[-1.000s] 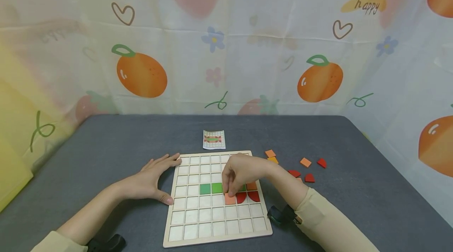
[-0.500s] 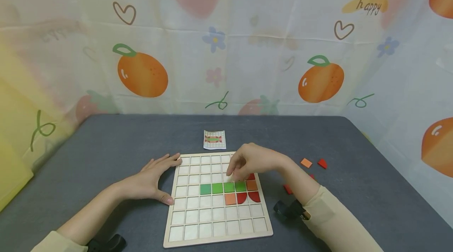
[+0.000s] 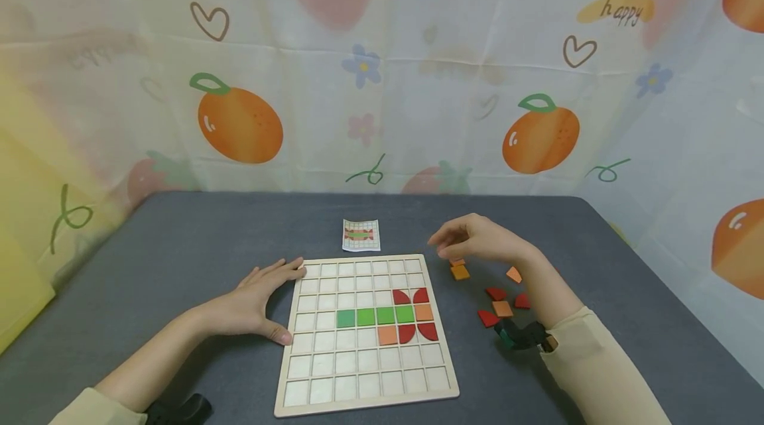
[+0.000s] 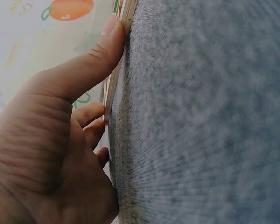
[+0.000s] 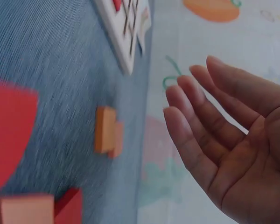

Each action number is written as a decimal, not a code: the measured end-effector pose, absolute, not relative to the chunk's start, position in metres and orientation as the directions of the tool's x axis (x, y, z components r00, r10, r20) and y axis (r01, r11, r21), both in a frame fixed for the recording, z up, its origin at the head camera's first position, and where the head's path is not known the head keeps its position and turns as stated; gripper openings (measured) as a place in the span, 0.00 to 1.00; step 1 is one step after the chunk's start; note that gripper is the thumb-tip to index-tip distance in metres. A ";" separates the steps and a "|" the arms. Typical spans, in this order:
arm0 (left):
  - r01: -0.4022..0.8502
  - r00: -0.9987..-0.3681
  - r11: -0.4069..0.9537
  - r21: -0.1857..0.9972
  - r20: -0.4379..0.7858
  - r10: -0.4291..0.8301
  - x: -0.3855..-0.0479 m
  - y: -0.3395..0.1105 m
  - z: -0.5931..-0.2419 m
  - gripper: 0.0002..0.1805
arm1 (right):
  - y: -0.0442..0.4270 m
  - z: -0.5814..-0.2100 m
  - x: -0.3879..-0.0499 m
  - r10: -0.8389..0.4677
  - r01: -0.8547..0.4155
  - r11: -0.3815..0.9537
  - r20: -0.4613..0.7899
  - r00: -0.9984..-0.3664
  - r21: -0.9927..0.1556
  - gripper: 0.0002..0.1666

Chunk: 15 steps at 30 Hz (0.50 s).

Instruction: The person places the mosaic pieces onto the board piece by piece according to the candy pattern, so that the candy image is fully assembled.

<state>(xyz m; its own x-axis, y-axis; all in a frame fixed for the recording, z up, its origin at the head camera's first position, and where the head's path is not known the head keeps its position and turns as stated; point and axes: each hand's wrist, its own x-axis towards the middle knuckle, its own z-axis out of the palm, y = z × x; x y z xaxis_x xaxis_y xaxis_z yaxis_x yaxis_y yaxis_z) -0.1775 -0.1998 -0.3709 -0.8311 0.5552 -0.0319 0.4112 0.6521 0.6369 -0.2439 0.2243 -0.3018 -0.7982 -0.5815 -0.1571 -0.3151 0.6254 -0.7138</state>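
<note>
A wooden grid board (image 3: pixel 346 362) lies on the table with several tiles in its cells. A row of green tiles (image 3: pixel 384 315) ends in an orange tile (image 3: pixel 423 312); red quarter-round tiles (image 3: pixel 407 333) sit above and below, and a light orange tile (image 3: pixel 388 335) lies beneath the green row. My left hand (image 3: pixel 253 302) touches the board's left edge with thumb and fingers spread, as the left wrist view also shows. Over the loose orange tiles (image 3: pixel 459 272) beyond the board's right side hovers my right hand (image 3: pixel 477 239). Its fingers (image 5: pixel 191 144) are loosely bent and hold nothing.
A small printed pattern card (image 3: pixel 361 235) lies behind the board. Right of the board, loose red tiles (image 3: pixel 488 318) and another orange tile (image 3: pixel 502 308) are scattered, some near my right wrist. A fruit-printed cloth (image 3: pixel 382 80) hangs behind the dark table (image 3: pixel 209 233).
My right hand has left the board and moved right and away from me to the loose tiles. Red and green tiles it covered now show. The left hand has stayed put.
</note>
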 end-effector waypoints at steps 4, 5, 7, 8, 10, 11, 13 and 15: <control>0.414 -0.831 0.657 0.630 -0.033 0.555 -0.178 -0.200 -0.370 0.60 | 0.237 -0.309 -0.250 -0.532 -0.266 0.636 -0.162 -0.831 -0.724 0.24; 0.413 -0.830 0.657 0.631 -0.035 0.557 -0.178 -0.200 -0.370 0.60 | 0.239 -0.311 -0.252 -0.519 -0.252 0.638 -0.165 -0.839 -0.727 0.24; 0.412 -0.829 0.656 0.633 -0.039 0.558 -0.177 -0.199 -0.370 0.60 | 0.243 -0.314 -0.254 -0.508 -0.241 0.640 -0.167 -0.845 -0.730 0.25; 0.410 -0.828 0.655 0.634 -0.041 0.559 -0.177 -0.199 -0.369 0.60 | 0.245 -0.315 -0.254 -0.504 -0.238 0.644 -0.169 -0.847 -0.727 0.25; 0.410 -0.828 0.656 0.634 -0.042 0.559 -0.177 -0.199 -0.369 0.60 | 0.247 -0.316 -0.256 -0.493 -0.230 0.654 -0.175 -0.852 -0.721 0.25; 0.411 -0.828 0.656 0.633 -0.041 0.559 -0.177 -0.199 -0.369 0.60 | 0.249 -0.317 -0.256 -0.490 -0.227 0.659 -0.180 -0.853 -0.716 0.25; 0.412 -0.829 0.658 0.631 -0.041 0.558 -0.177 -0.199 -0.369 0.60 | 0.250 -0.318 -0.256 -0.481 -0.217 0.670 -0.194 -0.855 -0.710 0.25; 0.411 -0.830 0.658 0.631 -0.040 0.556 -0.177 -0.200 -0.369 0.60 | 0.252 -0.320 -0.257 -0.480 -0.211 0.680 -0.209 -0.852 -0.702 0.26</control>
<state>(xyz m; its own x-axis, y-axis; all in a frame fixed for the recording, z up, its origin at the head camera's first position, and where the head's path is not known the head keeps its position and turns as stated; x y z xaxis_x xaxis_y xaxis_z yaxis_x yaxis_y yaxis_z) -0.1768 -0.1996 -0.3694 -0.8299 0.5565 -0.0395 0.4111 0.6578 0.6311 -0.2571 0.2519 -0.3197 -0.8518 -0.4802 -0.2093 -0.2107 0.6799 -0.7024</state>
